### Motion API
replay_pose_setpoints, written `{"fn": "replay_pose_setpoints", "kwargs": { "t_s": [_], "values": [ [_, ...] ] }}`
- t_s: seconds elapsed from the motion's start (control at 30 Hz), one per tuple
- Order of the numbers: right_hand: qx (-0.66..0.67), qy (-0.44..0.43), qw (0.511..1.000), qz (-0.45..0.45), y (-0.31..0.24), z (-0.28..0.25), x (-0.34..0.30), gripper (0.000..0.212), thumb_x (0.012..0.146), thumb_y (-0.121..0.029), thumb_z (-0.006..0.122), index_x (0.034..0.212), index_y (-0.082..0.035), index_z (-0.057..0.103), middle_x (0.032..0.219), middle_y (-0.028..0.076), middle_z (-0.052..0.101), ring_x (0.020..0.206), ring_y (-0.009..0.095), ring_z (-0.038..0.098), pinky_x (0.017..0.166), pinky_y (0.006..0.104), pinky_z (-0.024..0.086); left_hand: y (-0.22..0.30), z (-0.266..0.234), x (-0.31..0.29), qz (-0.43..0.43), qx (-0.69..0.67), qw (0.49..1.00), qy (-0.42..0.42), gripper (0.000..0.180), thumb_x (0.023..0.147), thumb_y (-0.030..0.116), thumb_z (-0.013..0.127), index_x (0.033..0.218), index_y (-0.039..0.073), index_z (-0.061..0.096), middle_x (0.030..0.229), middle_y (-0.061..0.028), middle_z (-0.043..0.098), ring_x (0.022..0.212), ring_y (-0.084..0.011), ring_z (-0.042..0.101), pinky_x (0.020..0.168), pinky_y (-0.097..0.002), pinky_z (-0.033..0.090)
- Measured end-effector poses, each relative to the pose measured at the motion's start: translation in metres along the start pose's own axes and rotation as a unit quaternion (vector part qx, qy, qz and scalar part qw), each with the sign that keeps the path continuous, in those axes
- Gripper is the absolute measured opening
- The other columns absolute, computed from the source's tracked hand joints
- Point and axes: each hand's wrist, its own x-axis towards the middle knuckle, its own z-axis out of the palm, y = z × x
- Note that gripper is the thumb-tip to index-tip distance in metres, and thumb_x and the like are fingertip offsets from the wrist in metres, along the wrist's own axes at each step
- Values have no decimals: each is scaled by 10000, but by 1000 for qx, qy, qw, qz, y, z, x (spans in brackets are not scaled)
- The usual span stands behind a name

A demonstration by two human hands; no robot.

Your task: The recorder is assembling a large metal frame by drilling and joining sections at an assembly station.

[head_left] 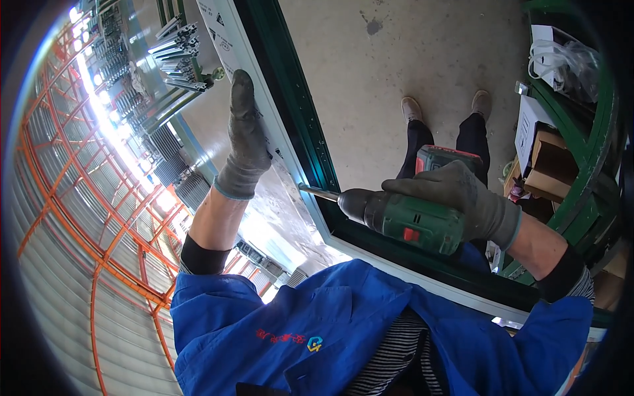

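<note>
My right hand (456,198), in a grey work glove, is wrapped round the grip of a green and black cordless drill (422,224) with a red and black battery (449,158). Its long bit (319,193) points left, the tip at the white edge of a large metal frame (310,206). Dark green channels run along the inside of this frame. My left hand (247,142), gloved alike, lies along the frame's white left side farther up, fingers stretched out and close together, holding no tool.
A bundle of metal profiles (177,56) sits at the upper left. On the right, a green metal rack (588,158) holds an opened cardboard box (551,162) and a clear plastic bag (580,69). Concrete floor (396,53) shows through the frame. Orange girders (102,257) bend along the left.
</note>
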Motion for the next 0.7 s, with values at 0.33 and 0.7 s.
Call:
{"fn": "replay_pose_setpoints", "kwargs": {
  "t_s": [0.33,0.7],
  "values": [
    [-3,-5,1000,-5,-1,-4,3,681,799,-254,786,1410,-13,604,844,116,718,694,276,732,689,370,592,0,-3,2,3,-19,1000,-17,647,1032,633,497,1363,85,592,1006,-118,750,797,-181,784,685,-309,685],
    [-12,-5,1000,2,-1,-1,0,702,791,-283,781,1427,-47,601,795,87,688,676,277,718,663,384,581,0,-4,2,3,-17,999,-28,630,1058,621,444,1376,92,570,1019,-114,746,835,-181,782,718,-314,683]
  ]
}}
